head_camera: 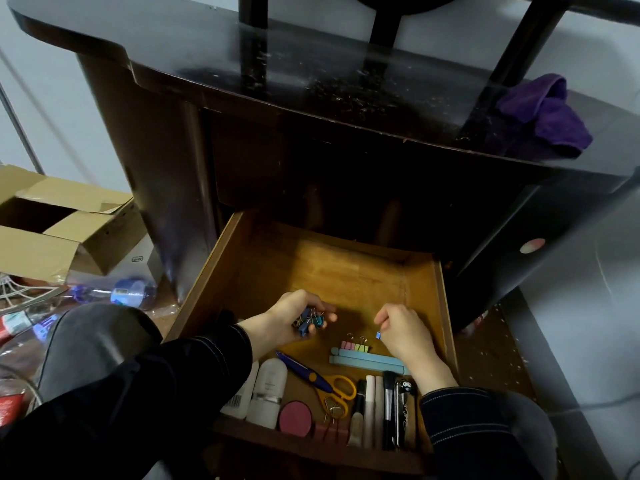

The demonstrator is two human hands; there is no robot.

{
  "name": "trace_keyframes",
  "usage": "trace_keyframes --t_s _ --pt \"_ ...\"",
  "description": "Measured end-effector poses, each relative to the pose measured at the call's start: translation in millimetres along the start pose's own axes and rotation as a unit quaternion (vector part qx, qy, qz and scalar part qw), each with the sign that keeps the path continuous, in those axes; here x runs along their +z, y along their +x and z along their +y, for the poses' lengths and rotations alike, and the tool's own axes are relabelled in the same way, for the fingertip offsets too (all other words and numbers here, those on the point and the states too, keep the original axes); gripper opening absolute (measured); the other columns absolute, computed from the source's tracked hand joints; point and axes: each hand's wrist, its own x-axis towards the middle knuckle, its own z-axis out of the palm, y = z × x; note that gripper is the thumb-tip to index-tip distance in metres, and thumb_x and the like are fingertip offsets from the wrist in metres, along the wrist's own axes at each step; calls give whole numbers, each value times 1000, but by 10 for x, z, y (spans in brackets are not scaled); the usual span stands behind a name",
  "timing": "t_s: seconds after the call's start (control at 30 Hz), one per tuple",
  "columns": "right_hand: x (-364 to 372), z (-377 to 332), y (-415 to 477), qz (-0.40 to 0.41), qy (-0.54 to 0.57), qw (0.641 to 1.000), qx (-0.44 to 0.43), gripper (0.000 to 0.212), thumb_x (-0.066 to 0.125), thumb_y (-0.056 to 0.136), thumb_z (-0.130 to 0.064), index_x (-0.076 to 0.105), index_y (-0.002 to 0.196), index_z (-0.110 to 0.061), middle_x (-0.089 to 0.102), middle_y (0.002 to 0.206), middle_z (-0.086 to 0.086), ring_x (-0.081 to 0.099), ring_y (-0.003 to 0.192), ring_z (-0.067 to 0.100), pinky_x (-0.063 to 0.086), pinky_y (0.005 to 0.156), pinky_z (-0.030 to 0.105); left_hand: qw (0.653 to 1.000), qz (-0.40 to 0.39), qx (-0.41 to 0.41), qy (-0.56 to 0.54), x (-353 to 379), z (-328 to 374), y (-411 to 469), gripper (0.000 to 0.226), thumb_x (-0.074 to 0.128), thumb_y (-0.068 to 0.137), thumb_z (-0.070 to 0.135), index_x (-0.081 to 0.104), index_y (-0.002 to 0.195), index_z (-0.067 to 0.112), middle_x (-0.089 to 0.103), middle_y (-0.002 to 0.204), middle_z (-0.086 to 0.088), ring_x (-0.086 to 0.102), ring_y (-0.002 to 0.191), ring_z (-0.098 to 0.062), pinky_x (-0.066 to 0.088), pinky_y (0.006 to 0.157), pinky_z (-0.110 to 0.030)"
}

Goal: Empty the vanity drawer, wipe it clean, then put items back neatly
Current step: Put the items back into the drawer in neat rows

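Refilling seemed well along: the left hand (pixel 287 323) grasped several binder clips (pixel 309 321), the right hand (pixel 405 332) pinched one blue clip (pixel 378 335) over the drawer (pixel 211 282).

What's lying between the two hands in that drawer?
Only bare drawer floor, in the head view. The left hand grips binder clips; the right hand pinches a blue item.

Drawer (pixel 440 306): scissors (pixel 323 380), white bottle (pixel 268 393), pink compact (pixel 295 418), brush (pixel 388 400), nearer than left hand (pixel 291 322) and right hand (pixel 406 332). Desk (pixel 242 64): purple cloth (pixel 545 119), far beyond.
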Motion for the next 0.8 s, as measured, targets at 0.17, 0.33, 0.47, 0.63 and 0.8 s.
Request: trace_keyframes --t_s 0.17,0.33,0.47,0.63,0.8 --pt "26 -16 8 -47 -8 999 11 30 50 98 -2 68 103 -26 65 105 -5 63 94 14 57 82 34 1000 4 3 2 -15 -6 8 29 51 91 2 68 113 -5 73 96 -17 60 62 -15 40 41 -19" --pt "47 -16 -6 -51 -17 999 0 27 52 99 -4 67 96 -26 65 102 -6 63 93 13 55 80 31 1000 2 0 4 -9 -10 5 29 52 91 2 69 113 -5 73 96 -16 60 62 -15 40 41 -19" --pt "57 -11 -2 -58 -20 998 -2 25 53 99 -6 68 95 -26 66 103 -6 63 92 13 55 79 30 1000 0 1 5 -3 -10 -6 29 52 91 2 69 113 -6 74 94 -16 60 62 -15 40 41 -19" --pt "64 1 18 -56 -23 998 10 26 53 99 -6 68 101 -27 67 104 -7 64 94 13 56 81 32 1000 -2 1 3 4 0 -24 29 52 91 2 68 113 -6 74 95 -16 60 62 -14 40 41 -19" --pt "55 20 14 -53 -21 998 3 25 53 99 -6 67 98 -27 66 102 -7 64 92 12 56 80 30 1000 -5 -8 7 20 13 -33 29 50 92 3 68 114 -5 74 91 -14 59 60 -14 39 40 -18"
